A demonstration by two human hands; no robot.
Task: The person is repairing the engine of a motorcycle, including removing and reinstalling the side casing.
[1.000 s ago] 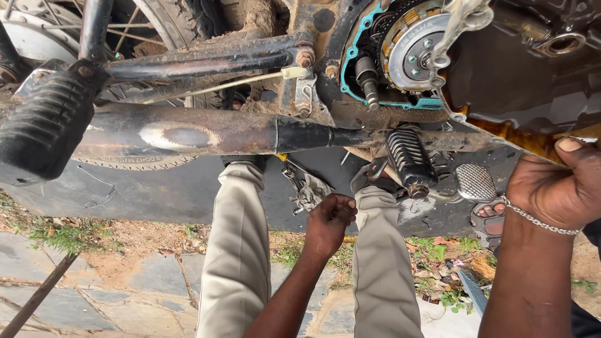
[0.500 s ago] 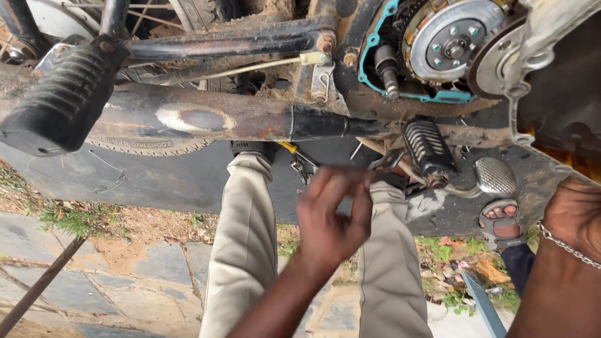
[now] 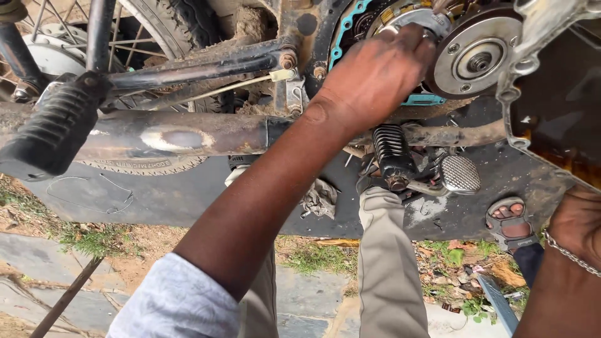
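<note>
Left hand (image 3: 375, 75) now up on clutch assembly (image 3: 463, 50), fingertips hidden; right hand (image 3: 576, 225) cut off.

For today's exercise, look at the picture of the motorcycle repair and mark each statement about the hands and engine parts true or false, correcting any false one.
1. The left hand reaches up to the open engine's round clutch assembly. True.
2. The right hand wears a chain bracelet. True.
3. The left hand holds a hammer. False: no tool shows in it.
4. The ribbed footpeg hangs above the clutch. False: it sits below it.
5. A sandalled foot shows at lower right. True.
</note>
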